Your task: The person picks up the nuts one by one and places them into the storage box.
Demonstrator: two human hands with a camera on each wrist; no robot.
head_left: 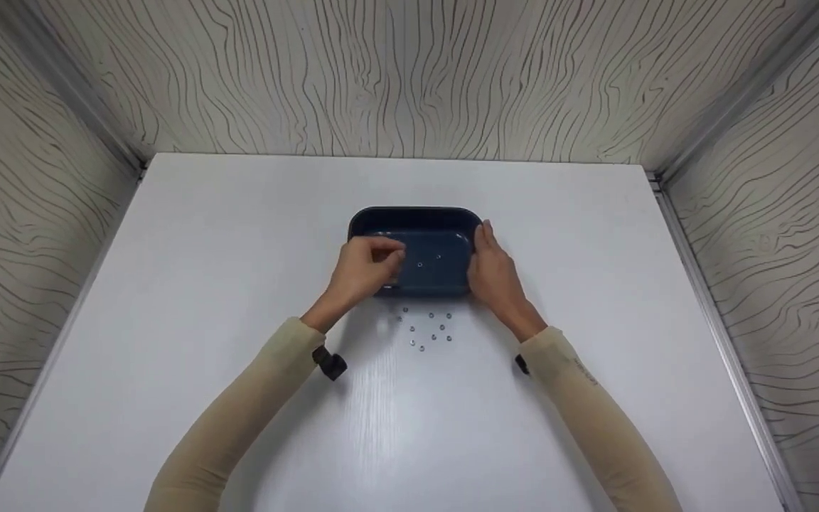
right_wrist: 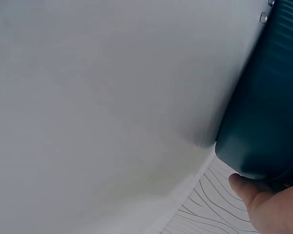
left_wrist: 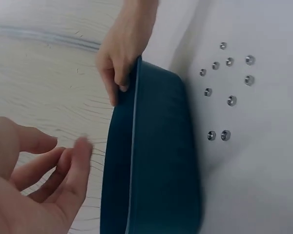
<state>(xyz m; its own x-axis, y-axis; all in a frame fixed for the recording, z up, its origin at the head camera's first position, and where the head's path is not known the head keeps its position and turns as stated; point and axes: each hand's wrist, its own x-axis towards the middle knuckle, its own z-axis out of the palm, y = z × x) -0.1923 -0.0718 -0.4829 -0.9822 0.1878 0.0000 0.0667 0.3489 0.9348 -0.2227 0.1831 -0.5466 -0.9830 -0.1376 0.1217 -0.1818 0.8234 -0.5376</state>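
Note:
A dark blue plastic bin (head_left: 409,288) stands on the white table. Two small metal nuts (head_left: 420,264) lie on its floor. My left hand (head_left: 367,270) is over the bin's left part; in the left wrist view a gap shows between its thumb and fingertips (left_wrist: 80,148), with nothing visible in it. At the right end, my right hand (head_left: 496,274) grips the bin's side wall, its fingers bent over the rim in the left wrist view. Several more metal nuts (left_wrist: 231,101) lie scattered on the table along the near side of the bin.
The white table (head_left: 239,213) runs back to a wood-grain patterned wall (head_left: 381,78). Similar panels (head_left: 18,178) rise on both sides, with metal rails at the corners. A black wrist strap (head_left: 330,363) is on the left sleeve.

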